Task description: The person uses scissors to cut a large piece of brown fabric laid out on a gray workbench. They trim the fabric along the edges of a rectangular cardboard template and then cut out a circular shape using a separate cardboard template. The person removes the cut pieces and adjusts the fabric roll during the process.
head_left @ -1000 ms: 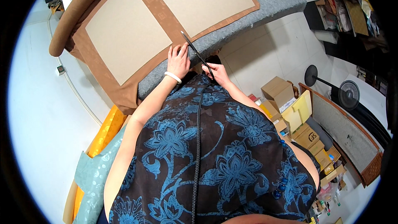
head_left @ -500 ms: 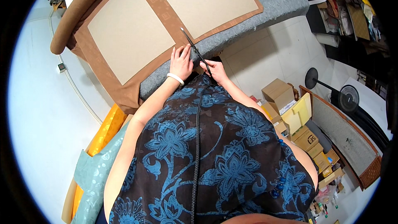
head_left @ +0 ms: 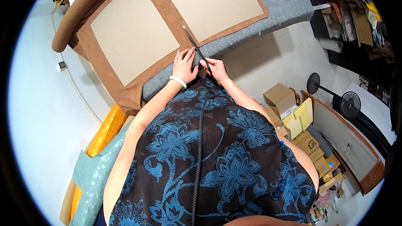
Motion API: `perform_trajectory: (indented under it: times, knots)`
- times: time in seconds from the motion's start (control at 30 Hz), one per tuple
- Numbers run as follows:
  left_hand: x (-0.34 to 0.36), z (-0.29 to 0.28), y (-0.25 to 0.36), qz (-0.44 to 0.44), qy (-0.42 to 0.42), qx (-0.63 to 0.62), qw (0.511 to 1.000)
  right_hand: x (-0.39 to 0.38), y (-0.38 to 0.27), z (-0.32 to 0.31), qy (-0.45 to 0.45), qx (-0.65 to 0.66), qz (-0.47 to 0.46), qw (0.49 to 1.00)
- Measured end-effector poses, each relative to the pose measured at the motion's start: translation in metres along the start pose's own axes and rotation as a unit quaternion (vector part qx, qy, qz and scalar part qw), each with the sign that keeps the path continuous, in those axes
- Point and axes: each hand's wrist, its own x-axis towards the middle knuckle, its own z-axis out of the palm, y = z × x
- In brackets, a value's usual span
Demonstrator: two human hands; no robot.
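Note:
My right hand [head_left: 216,70] is closed round the black handles of long-bladed scissors [head_left: 194,43]. The blades point away from me across the brown patterned fabric [head_left: 171,18], between two beige panels, a left one [head_left: 134,33] and a right one [head_left: 209,4], lying on it. Just left of the scissors, my left hand [head_left: 184,65] rests with fingers stretched flat on the fabric's near edge, its fingertips close to the blades. A white bangle [head_left: 179,81] circles that wrist. Whether the blades are parted is too fine to make out.
The fabric lies on a table padded in grey felt [head_left: 289,0]. A brown fabric roll [head_left: 63,33] runs along the far left. Orange and pale teal rolls [head_left: 98,169] lean at my left. Cardboard boxes [head_left: 279,96], a black fan [head_left: 351,102] and a framed board [head_left: 347,142] stand at right.
My right hand and the scissors have shifted very slightly; the blades look narrower together than before. The left hand stays flat on the fabric's edge. The whole view has moved a little.

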Motion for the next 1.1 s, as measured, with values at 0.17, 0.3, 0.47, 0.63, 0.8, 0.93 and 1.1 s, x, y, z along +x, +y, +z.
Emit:
perform_trajectory:
  times: [0.17,0.3,0.47,0.63,0.8,0.93,1.1]
  knots:
    - [-0.001,-0.005,0.001,0.000,-0.009,-0.012,1.000,0.005,-0.005,0.005,0.001,0.007,0.003,1.000]
    - [0.000,-0.006,0.003,-0.002,-0.015,-0.017,1.000,0.008,-0.011,0.008,0.012,0.007,0.001,1.000]
    - [0.001,-0.009,0.006,-0.004,-0.026,-0.033,0.999,0.017,-0.015,0.009,0.001,0.002,-0.009,1.000]
    - [0.001,-0.010,-0.001,0.000,-0.031,-0.043,0.999,0.028,-0.025,0.021,0.007,0.012,-0.016,1.000]
    - [0.001,-0.010,0.008,-0.001,-0.041,-0.046,0.998,0.032,-0.038,0.023,0.001,0.006,-0.035,0.999]
    - [0.002,-0.011,0.009,0.003,-0.046,-0.049,0.998,0.043,-0.049,0.030,0.013,0.007,-0.038,0.999]
    - [0.002,-0.012,0.009,0.004,-0.054,-0.047,0.997,0.056,-0.061,0.039,0.014,0.007,-0.026,1.000]
